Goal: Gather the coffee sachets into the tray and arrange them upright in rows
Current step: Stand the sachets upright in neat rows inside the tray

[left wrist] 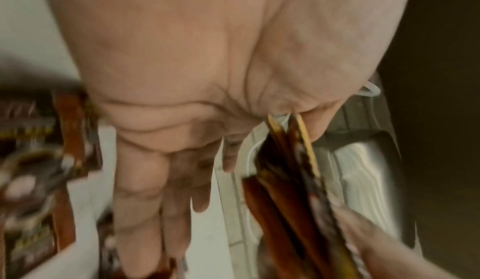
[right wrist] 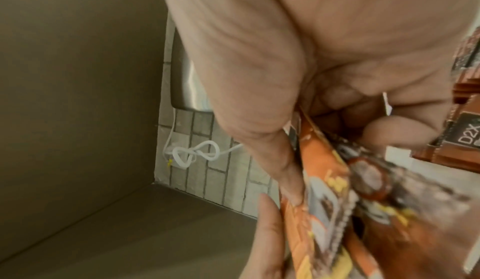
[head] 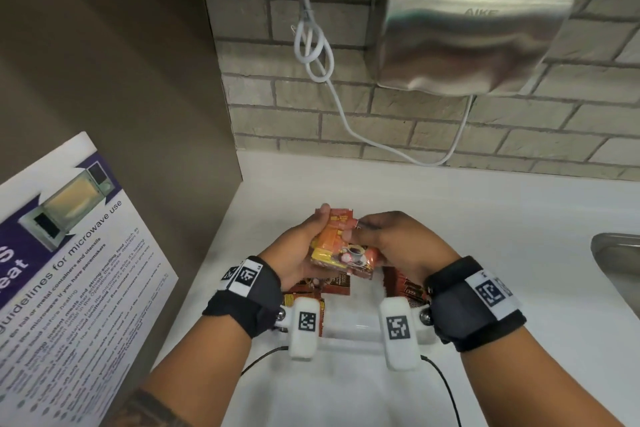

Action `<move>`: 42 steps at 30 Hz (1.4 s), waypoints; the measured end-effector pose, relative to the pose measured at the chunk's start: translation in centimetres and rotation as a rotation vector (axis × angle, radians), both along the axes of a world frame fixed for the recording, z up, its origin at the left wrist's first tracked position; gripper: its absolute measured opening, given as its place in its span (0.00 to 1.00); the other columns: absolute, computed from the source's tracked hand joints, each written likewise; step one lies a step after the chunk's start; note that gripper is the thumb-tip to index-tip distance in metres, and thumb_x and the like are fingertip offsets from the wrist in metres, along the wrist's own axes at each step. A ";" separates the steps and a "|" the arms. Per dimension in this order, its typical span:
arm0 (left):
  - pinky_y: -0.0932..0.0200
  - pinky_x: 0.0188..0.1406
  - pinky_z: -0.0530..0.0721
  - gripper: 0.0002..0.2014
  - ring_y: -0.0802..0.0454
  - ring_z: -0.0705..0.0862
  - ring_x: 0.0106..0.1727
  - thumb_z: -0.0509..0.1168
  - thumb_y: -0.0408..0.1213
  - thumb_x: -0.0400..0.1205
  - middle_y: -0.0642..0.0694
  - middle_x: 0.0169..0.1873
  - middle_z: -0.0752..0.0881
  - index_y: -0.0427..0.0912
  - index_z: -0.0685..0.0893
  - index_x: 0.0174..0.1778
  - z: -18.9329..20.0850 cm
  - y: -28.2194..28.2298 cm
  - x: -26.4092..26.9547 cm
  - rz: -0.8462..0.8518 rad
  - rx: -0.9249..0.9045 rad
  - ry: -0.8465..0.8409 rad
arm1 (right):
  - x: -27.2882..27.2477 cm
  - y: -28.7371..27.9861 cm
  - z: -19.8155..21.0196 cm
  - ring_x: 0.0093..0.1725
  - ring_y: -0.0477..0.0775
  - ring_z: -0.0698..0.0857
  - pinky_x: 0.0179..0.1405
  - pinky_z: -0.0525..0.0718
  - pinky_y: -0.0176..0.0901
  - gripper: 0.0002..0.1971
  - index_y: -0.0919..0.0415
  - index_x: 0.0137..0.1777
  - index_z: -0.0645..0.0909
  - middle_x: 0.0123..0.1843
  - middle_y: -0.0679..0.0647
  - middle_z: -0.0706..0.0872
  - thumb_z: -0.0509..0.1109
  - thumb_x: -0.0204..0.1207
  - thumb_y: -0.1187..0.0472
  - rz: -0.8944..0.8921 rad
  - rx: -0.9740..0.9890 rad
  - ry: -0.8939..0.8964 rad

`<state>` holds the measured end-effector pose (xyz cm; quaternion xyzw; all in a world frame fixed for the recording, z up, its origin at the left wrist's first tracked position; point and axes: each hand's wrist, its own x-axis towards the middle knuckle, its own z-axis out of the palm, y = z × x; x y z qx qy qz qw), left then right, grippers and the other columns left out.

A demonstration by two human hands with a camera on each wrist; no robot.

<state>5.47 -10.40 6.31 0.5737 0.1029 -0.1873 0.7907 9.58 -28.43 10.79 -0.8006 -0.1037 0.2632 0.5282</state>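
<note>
Both hands meet over a bundle of orange coffee sachets (head: 341,246), held above the counter. The left hand (head: 304,246) cups the bundle from its left side, thumb and fingers wrapped round the edges; the right hand (head: 391,243) pinches the top right corner, fingers curled against the packets. In the right wrist view the sachets sit fanned edge-on between thumb and fingers.

Directly beneath the hands stands a white tray (head: 349,326) on the white countertop (head: 485,218). Dark brown sachets (head: 337,284) lie in its far part, some flat on the left, others stacked on the right side, where one packet reads "D2X" (right wrist: 467,137). How upright they stand is hard to tell.

The held packets show a coffee cup picture; their lettering is too blurred to read. On the left wall a poster (head: 69,274) reads "guidelines for microwave use". A steel hand dryer (head: 474,31) on the brick wall bears the embossed name "AIKE", with a white cable (head: 313,45) knotted beside it.
</note>
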 end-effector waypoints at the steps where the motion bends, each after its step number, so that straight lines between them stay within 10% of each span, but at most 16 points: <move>1: 0.34 0.60 0.85 0.32 0.35 0.88 0.58 0.58 0.65 0.82 0.34 0.59 0.89 0.42 0.84 0.70 0.2 -0.5 0.1 -0.011 -0.134 0.038 | 0.1 0.1 0.0 0.52 0.65 0.92 0.60 0.87 0.59 0.10 0.62 0.54 0.89 0.49 0.60 0.94 0.78 0.76 0.58 -0.018 0.053 0.013; 9: 0.27 0.54 0.87 0.23 0.30 0.88 0.58 0.56 0.54 0.88 0.36 0.69 0.85 0.52 0.77 0.78 0.6 -2.2 0.9 0.074 -0.340 -0.061 | 0.8 0.1 -1.4 0.47 0.57 0.92 0.51 0.90 0.50 0.14 0.61 0.57 0.86 0.49 0.56 0.93 0.80 0.75 0.56 -0.115 0.108 -0.100; 15: 0.39 0.47 0.92 0.17 0.36 0.90 0.56 0.62 0.43 0.87 0.35 0.61 0.89 0.45 0.83 0.70 0.3 -2.8 1.2 0.237 -0.128 -0.240 | 1.1 -0.1 -2.4 0.41 0.55 0.92 0.48 0.90 0.54 0.38 0.57 0.52 0.84 0.42 0.54 0.92 0.76 0.59 0.23 -0.249 -0.140 -0.156; 20: 0.49 0.37 0.91 0.14 0.39 0.92 0.53 0.65 0.45 0.88 0.39 0.55 0.92 0.45 0.85 0.66 0.3 -2.4 1.4 0.362 0.049 -0.295 | 0.2 -0.7 -2.1 0.29 0.52 0.90 0.34 0.89 0.45 0.26 0.63 0.40 0.83 0.29 0.53 0.90 0.77 0.71 0.37 -0.212 -0.002 -0.085; 24: 0.45 0.40 0.91 0.13 0.38 0.92 0.54 0.66 0.46 0.87 0.41 0.56 0.92 0.47 0.85 0.64 -0.3 -1.8 1.6 0.416 0.087 -0.288 | 0.5 -0.9 -2.1 0.47 0.71 0.92 0.53 0.89 0.70 0.19 0.68 0.44 0.85 0.43 0.66 0.92 0.81 0.72 0.50 -0.385 0.296 -0.049; 28: 0.39 0.54 0.89 0.11 0.37 0.91 0.56 0.68 0.44 0.86 0.42 0.56 0.92 0.48 0.87 0.62 -0.6 -1.9 1.6 0.454 0.076 -0.279 | 0.7 -1.0 -1.3 0.48 0.68 0.93 0.56 0.89 0.60 0.04 0.70 0.50 0.83 0.43 0.65 0.92 0.69 0.80 0.69 -0.466 0.503 0.020; 34: 0.45 0.52 0.89 0.07 0.38 0.91 0.55 0.69 0.38 0.86 0.38 0.53 0.93 0.42 0.89 0.56 -0.3 -3.2 1.7 0.438 0.050 -0.289 | 0.2 -0.1 -2.7 0.33 0.54 0.83 0.37 0.85 0.44 0.18 0.68 0.54 0.80 0.34 0.59 0.86 0.81 0.75 0.56 -0.155 0.244 0.104; 38: 0.41 0.53 0.91 0.12 0.40 0.92 0.54 0.67 0.47 0.86 0.41 0.53 0.93 0.44 0.87 0.58 0.0 -3.2 1.6 0.385 0.058 -0.247 | 0.3 -0.6 -2.7 0.44 0.62 0.87 0.49 0.89 0.55 0.14 0.64 0.55 0.85 0.48 0.65 0.92 0.82 0.73 0.62 -0.233 0.268 0.063; 42: 0.52 0.35 0.91 0.15 0.42 0.93 0.45 0.62 0.53 0.88 0.42 0.48 0.93 0.47 0.87 0.56 0.3 -2.7 1.3 0.391 0.079 -0.159 | 0.5 -1.2 -1.8 0.38 0.55 0.86 0.47 0.87 0.53 0.04 0.62 0.48 0.87 0.36 0.52 0.91 0.77 0.75 0.66 -0.296 0.272 -0.019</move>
